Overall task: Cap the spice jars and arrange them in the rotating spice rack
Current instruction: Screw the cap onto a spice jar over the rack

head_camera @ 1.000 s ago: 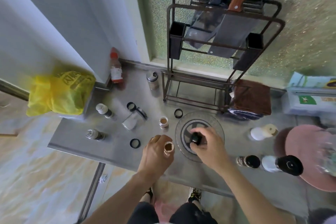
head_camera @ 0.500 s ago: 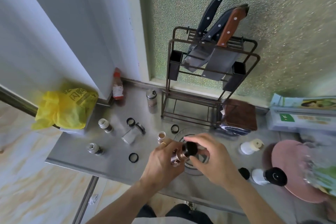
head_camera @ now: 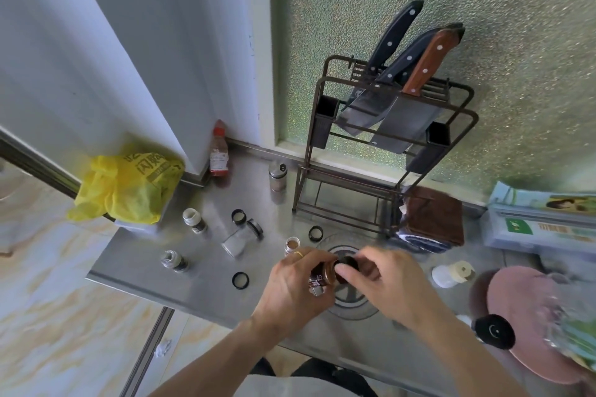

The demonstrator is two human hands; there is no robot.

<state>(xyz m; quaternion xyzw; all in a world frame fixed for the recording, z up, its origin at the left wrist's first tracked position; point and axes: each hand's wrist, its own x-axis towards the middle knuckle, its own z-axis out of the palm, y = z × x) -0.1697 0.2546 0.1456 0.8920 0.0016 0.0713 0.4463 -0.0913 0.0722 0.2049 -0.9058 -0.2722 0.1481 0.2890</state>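
Observation:
My left hand grips a small spice jar tilted on its side above the steel counter. My right hand pinches a black cap against the jar's mouth. Under both hands lies the round rotating spice rack base, mostly hidden. An uncapped jar of brown spice stands just behind my left hand. Further left are a white-topped jar, a jar lying on its side and a foil-topped jar. Loose black caps lie at the back, centre and front.
A wire knife rack with three knives stands at the back beside a metal shaker and a red-capped bottle. A yellow bag sits at left. A brown cloth, white bottle, black-capped bottle and pink plate crowd the right.
My left hand lifted the jar off the counter and tilted it. My right hand brought the black cap from the rack base onto the jar's mouth. The camera view tilted upward.

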